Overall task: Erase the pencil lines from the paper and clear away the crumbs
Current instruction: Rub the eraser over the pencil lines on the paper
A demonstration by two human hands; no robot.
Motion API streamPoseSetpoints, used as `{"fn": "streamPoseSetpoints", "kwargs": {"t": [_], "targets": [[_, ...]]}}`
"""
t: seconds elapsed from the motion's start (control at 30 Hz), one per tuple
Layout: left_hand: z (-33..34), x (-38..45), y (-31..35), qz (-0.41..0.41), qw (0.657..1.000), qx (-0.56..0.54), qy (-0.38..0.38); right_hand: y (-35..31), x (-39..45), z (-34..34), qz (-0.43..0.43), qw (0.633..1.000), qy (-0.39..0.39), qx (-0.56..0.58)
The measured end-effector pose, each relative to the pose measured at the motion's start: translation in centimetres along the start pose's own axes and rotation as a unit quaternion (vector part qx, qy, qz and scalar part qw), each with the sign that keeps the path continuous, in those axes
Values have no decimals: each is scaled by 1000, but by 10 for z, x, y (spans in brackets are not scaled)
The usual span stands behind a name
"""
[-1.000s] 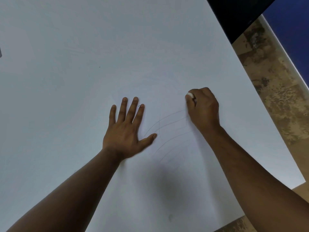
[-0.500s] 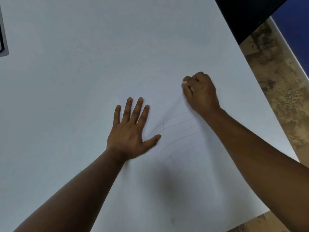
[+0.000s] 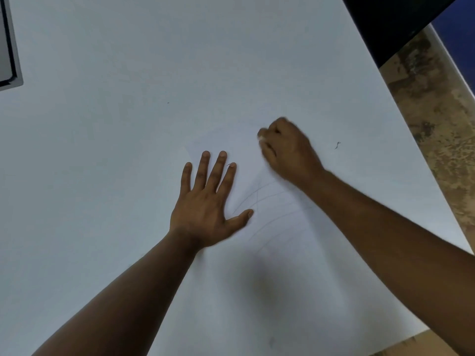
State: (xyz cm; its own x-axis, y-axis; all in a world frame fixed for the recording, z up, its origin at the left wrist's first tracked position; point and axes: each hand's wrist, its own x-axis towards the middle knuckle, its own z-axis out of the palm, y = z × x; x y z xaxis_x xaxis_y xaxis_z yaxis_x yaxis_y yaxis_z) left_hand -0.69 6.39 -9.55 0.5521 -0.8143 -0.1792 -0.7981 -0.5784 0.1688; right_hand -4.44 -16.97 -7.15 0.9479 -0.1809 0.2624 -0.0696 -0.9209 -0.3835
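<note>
A large white paper [image 3: 128, 176] covers nearly the whole view. Faint curved pencil lines [image 3: 270, 201] run across it between my two hands. My left hand [image 3: 205, 204] lies flat on the sheet with fingers spread, pressing it down. My right hand [image 3: 285, 147] is a blurred fist just above the lines, pinching a small white eraser [image 3: 261, 138] that barely shows at the fingertips against the paper. A small dark eraser crumb [image 3: 337, 145] lies on the paper to the right of that fist.
A grey, dark-edged object [image 3: 10, 60] pokes in at the upper left. The paper's right edge runs diagonally over a mottled brown surface [image 3: 437, 124]. A black object [image 3: 385, 21] and a blue surface [image 3: 460, 34] fill the upper right corner.
My right hand with the eraser has shifted up and left along the lines in a rubbing motion. The left hand stays flat in place. The view has shifted, revealing the grey object and the crumb.
</note>
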Motion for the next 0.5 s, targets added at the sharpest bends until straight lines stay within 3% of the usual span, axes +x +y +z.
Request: {"fn": "streamPoseSetpoints", "kwargs": {"t": [0.2,0.3,0.37,0.5], "targets": [[-1,0,0,-5,1000,-2,-9,30,36,-6,87,996,13,-12],[-1,0,0,-5,1000,-8,1,15,19,-10,28,999,10,19],[0,0,-1,-2,1000,-10,9,-5,-6,-8,-30,998,-30,43],[2,0,-1,4,1000,-5,15,-18,-23,0,-79,994,-81,6]]}}
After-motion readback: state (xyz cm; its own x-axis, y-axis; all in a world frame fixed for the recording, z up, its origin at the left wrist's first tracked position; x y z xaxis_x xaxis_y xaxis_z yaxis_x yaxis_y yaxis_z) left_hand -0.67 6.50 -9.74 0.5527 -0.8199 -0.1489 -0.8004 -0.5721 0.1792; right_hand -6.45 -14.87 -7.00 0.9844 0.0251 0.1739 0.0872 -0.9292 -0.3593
